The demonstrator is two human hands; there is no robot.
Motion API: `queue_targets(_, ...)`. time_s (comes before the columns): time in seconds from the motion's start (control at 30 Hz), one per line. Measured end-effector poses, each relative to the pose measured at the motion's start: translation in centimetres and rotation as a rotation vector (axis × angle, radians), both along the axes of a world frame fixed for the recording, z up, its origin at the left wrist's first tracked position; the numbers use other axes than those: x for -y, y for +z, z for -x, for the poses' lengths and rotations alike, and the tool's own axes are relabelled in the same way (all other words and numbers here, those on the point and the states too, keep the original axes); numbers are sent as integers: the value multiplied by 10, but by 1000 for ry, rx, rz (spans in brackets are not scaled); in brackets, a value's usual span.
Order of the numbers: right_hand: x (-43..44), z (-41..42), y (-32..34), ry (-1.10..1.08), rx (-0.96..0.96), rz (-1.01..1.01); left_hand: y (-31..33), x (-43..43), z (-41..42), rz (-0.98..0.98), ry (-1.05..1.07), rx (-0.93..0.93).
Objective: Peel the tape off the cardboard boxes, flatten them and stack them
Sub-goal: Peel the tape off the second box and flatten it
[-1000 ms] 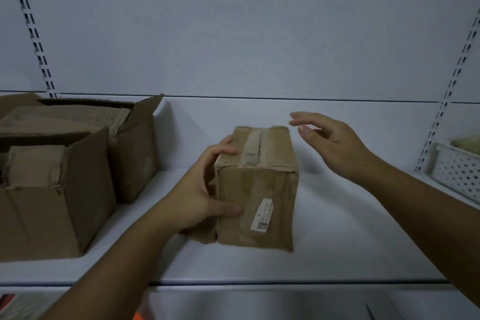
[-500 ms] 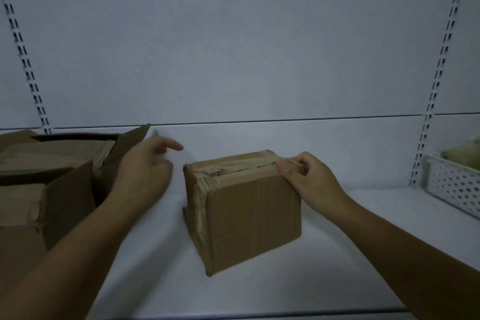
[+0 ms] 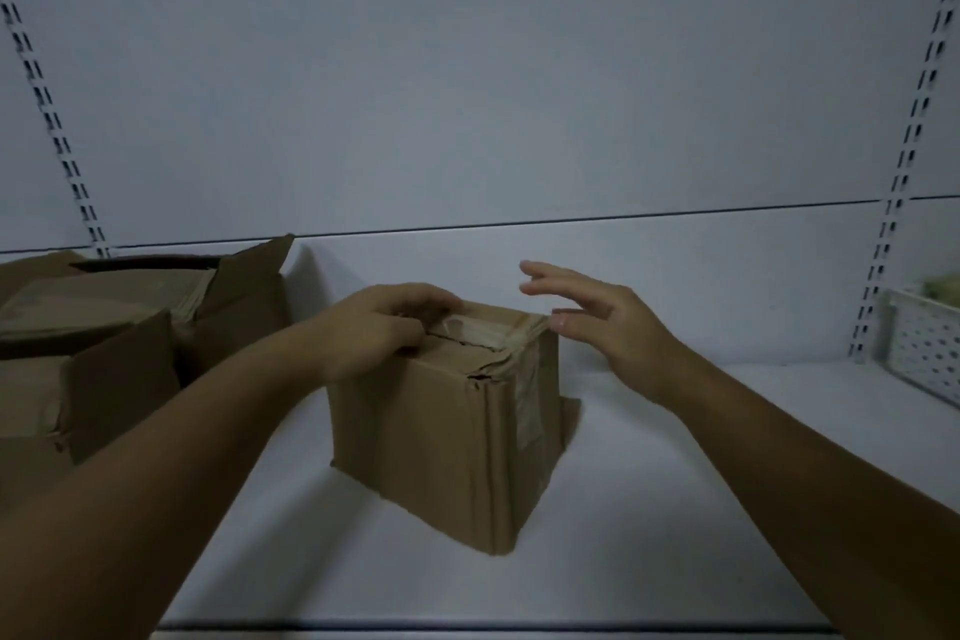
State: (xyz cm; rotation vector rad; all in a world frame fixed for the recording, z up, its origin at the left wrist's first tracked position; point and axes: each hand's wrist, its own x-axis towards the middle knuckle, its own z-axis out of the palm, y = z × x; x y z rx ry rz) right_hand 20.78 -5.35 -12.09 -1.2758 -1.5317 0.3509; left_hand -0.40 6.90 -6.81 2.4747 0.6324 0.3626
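A small taped cardboard box (image 3: 431, 431) stands on the white shelf (image 3: 649, 509), turned with one corner toward me. Pale tape (image 3: 525, 398) runs along its top seam and down the right face, wrinkled at the top corner. My left hand (image 3: 379, 327) lies on the box's top left, its fingers curled over the seam and gripping the top. To the right of the top corner hovers my right hand (image 3: 608, 322), fingers spread and straight, the thumb close to the taped corner and holding nothing.
Two larger open cardboard boxes (image 3: 119, 379) with flat cardboard inside stand at the left, close to the small box. A white perforated basket (image 3: 924, 348) sits at the far right. Slotted uprights run up the back wall. The shelf's front edge lies just below the box.
The box has been turned, so its taped end now faces right. My left hand came from the air at the left onto the box top. My right hand let go and opened.
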Motion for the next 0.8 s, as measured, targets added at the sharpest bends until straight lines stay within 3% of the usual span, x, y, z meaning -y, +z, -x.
queue_targets(0.13,-7,7,-20,164,-153,32,2,2,-9,-84,27,18)
queue_targets(0.33,-2,4,-15,35,106,-30,15,34,-45,-328,-35,-10)
queue_targets(0.47,4,4,-13,-137,397,-125,21,39,-55,-499,-78,-89)
queue_targets(0.57,8,2,-9,-223,485,-233,26,44,-53,-519,-166,-154)
queue_targets(0.67,11,8,-7,-217,515,-377,23,45,-52,-487,-231,-74)
queue_targets(0.8,9,17,-11,-63,393,-286,9,42,-47,-369,-260,79)
